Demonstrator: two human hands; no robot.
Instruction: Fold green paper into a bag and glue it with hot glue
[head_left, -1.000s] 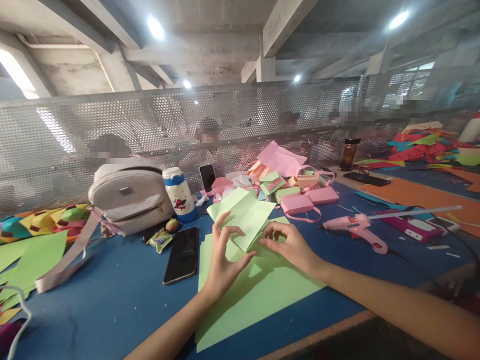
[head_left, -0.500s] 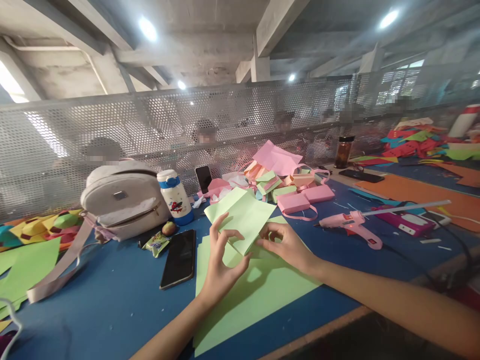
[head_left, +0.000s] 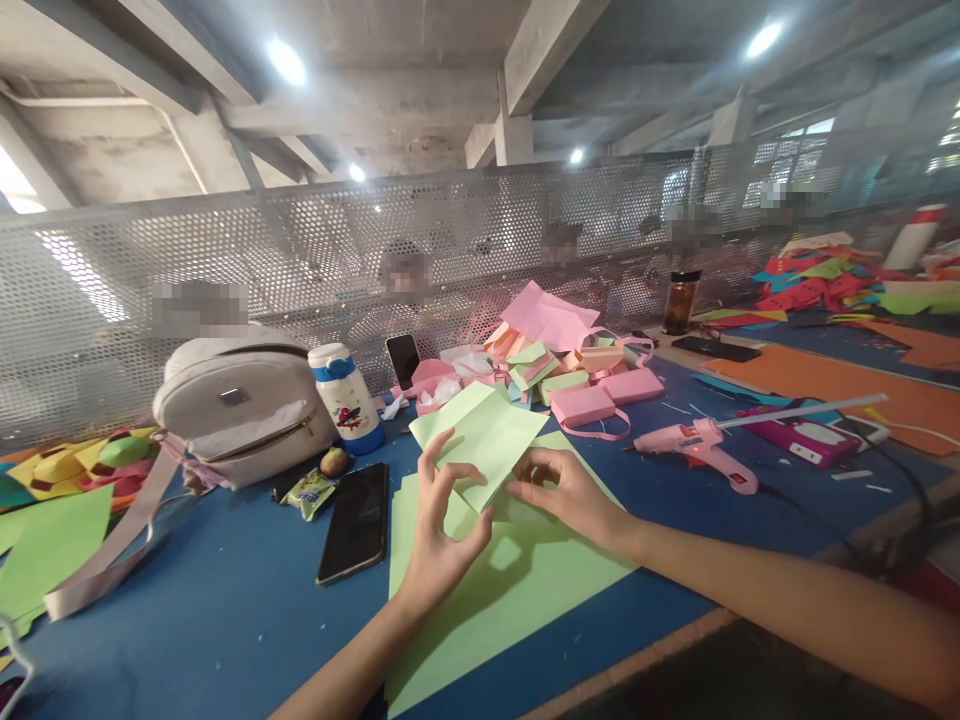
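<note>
A light green sheet of paper (head_left: 491, 440), creased and partly folded, is held up and tilted between my two hands. My left hand (head_left: 442, 530) grips its left and lower edge, the fingers curled and the thumb near the bottom corner. My right hand (head_left: 566, 495) pinches the right lower edge; its fingertips are partly hidden by the paper. Beneath both hands lie larger light green sheets (head_left: 465, 640), stacked flat on the blue table. A black phone (head_left: 355, 525) lies left of these sheets.
A pink glue gun (head_left: 697, 445) with its stick rests at right beside a purple power strip (head_left: 799, 445). Pink and green paper boxes (head_left: 585, 405) pile up behind. A bottle (head_left: 349, 400) and a pale backpack (head_left: 244, 410) stand at left. A perforated metal screen (head_left: 465, 230) runs along the back.
The view has shifted slightly, so the surroundings sit a little further left. Both hands keep nearly the same hold on the green paper.
</note>
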